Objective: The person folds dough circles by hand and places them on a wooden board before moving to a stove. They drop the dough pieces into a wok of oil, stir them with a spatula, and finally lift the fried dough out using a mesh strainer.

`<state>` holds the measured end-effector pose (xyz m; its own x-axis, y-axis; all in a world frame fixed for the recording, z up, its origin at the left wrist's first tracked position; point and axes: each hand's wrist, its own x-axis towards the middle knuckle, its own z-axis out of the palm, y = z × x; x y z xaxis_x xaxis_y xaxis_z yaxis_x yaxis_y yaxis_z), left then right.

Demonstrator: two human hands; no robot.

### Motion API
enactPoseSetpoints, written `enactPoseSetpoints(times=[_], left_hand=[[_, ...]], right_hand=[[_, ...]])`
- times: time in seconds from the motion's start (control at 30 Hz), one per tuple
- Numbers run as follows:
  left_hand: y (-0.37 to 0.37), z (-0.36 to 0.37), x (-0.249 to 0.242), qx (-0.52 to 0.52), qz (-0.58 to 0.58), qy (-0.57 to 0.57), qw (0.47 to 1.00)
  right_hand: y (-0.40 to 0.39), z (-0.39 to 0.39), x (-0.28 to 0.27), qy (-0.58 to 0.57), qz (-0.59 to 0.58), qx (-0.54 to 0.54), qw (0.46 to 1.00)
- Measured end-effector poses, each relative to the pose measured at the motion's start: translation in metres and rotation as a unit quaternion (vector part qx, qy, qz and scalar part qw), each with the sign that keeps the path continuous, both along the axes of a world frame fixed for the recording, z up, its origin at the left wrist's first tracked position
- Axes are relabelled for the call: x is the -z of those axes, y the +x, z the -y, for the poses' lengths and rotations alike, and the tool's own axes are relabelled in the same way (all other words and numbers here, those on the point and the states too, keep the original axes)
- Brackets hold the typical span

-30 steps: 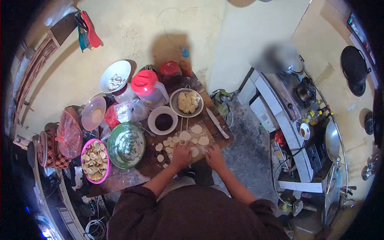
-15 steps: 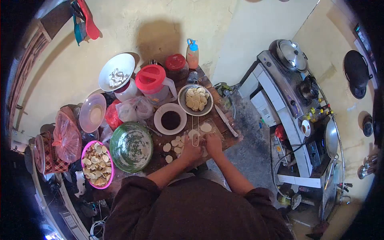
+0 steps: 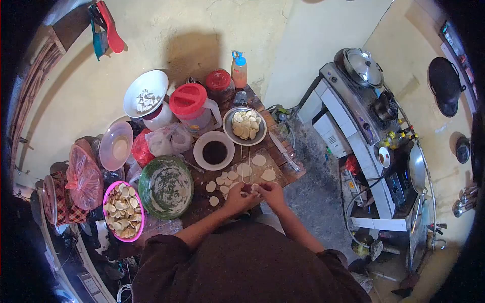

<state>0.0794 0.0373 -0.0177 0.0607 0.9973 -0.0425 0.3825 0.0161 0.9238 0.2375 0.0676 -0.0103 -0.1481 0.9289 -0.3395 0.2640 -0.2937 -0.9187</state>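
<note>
My left hand and my right hand meet at the table's near edge, fingertips pinched together on a small pale piece of dough, mostly hidden by the fingers. Just beyond them, flat dough rounds lie on a floured patch of the table. More small dough discs are scattered left of that patch. A strainer full of pale flat pieces stands at the back, its long wire handle reaching toward my hands. To its left is a white bowl of dark liquid.
A knife lies near the table's right edge. Leftward are a floury green basin, a pink-rimmed basket of pale pieces, and plastic bags. Behind are a red-lidded jug and a bottle. A stove stands at right.
Both hands have drawn back from the floured patch toward my body and now pinch a piece of dough together. A round lies uncovered where the right hand was.
</note>
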Motion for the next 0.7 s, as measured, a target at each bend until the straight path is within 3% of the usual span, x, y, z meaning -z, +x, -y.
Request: enactPoseSetpoints(times=[0.03,0.07,0.17,0.27,0.33,0.5,0.57,0.6,0.67,0.7], left_hand=[[0.000,0.001,0.003,-0.013,0.126,-0.089,0.988],[0.001,0.003,0.006,-0.026,0.248,-0.176,0.952],[-0.003,0.011,0.007,-0.018,0.179,-0.188,0.966],[-0.004,0.015,-0.021,-0.034,0.228,-0.272,0.934],[-0.005,0.018,-0.014,-0.023,0.214,-0.260,0.941],[-0.010,0.024,-0.012,-0.020,0.210,-0.240,0.948],[-0.013,0.024,-0.022,-0.022,0.199,-0.302,0.932],[-0.013,0.026,-0.019,-0.023,0.199,-0.301,0.932],[-0.014,0.031,-0.008,-0.045,0.377,-0.318,0.869],[-0.015,0.032,-0.007,-0.045,0.377,-0.317,0.869]], right_hand=[[-0.001,0.008,0.002,-0.054,-0.108,0.029,0.992],[-0.001,0.014,0.003,-0.054,-0.108,0.029,0.992],[0.001,0.023,-0.001,-0.069,-0.108,0.033,0.991],[0.005,0.028,-0.004,-0.066,-0.035,0.005,0.997],[0.006,0.031,0.002,-0.034,-0.002,-0.021,0.999],[0.005,0.035,0.000,-0.061,-0.052,-0.030,0.996],[0.001,0.040,-0.010,-0.063,-0.083,-0.029,0.994],[-0.003,0.043,-0.014,-0.001,-0.050,-0.029,0.998],[-0.005,0.046,-0.011,0.061,-0.017,-0.029,0.998],[-0.006,0.047,-0.006,0.116,0.037,-0.050,0.991]])
